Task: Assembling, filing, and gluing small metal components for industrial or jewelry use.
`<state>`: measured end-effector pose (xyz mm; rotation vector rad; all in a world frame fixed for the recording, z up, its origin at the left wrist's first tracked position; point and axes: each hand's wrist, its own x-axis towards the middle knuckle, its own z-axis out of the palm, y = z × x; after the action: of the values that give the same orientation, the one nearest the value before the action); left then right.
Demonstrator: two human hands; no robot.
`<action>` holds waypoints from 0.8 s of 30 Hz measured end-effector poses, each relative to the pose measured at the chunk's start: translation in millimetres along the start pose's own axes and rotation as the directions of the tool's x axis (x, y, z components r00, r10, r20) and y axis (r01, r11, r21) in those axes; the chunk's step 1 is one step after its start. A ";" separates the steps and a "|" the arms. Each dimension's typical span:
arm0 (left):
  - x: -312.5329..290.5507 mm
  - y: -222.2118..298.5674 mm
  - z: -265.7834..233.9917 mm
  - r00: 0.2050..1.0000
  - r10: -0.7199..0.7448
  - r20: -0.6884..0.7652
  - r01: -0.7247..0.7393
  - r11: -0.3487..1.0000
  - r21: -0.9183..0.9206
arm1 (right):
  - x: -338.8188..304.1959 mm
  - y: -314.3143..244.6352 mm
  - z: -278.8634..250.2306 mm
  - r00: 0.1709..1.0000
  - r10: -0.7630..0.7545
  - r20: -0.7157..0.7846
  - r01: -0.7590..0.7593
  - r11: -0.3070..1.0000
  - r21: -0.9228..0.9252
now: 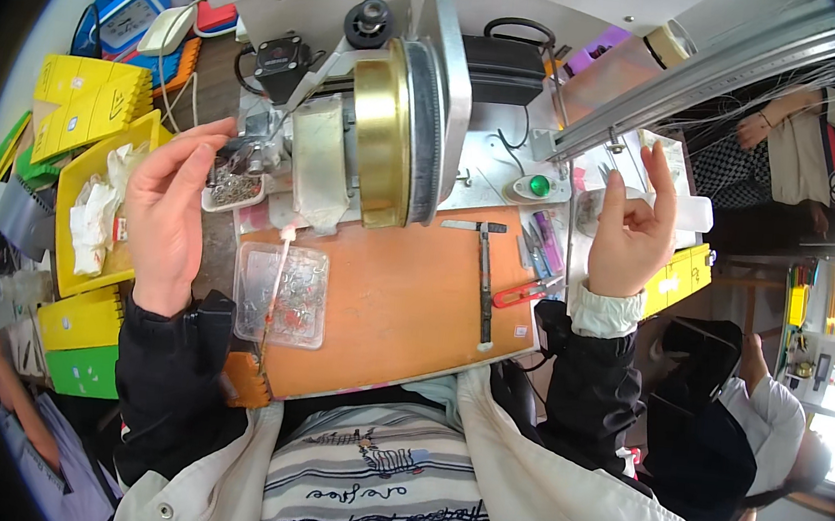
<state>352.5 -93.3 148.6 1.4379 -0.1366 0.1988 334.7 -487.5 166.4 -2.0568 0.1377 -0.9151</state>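
My left hand (169, 212) is raised at the left of the bench, thumb and forefinger drawn together in a pinch. Whatever lies between those fingertips is too small to make out. Just right of them stands a small white tray (234, 191) of fine metal bits. My right hand (633, 236) is held up at the right, forefinger and thumb pointing upward and apart, with nothing visible in it. A white bottle (693, 214) lies beside it. Between my hands is a machine with a brass-coloured wheel (381, 136) and a metal block (320, 163).
On the orange bench top (393, 308) lie a clear box (309, 295) of small bits, a thin rod (277, 287), a slim hammer (484, 287) and red-handled snips (523, 292). A green button (540, 186) sits behind. Yellow bins (68, 187) stand left; other people sit right.
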 end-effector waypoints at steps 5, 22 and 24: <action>-4.4 2.5 5.4 0.997 -0.019 -0.075 0.014 0.998 -0.062 | 7.0 -10.5 5.7 0.957 -0.266 0.116 0.279 0.952 -0.124; -24.4 35.1 32.6 0.803 0.497 0.328 -0.536 0.363 0.762 | -0.2 -29.8 27.9 0.828 -0.377 0.415 0.453 0.886 -0.099; -24.7 32.8 43.8 0.844 0.433 0.317 -0.485 0.359 0.797 | 0.5 -41.1 36.0 0.823 -0.333 0.461 0.434 0.891 -0.131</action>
<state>322.4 -134.1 180.7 2.4160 -0.5650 0.8005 349.3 -438.0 184.3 -2.5104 -0.4516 -0.6750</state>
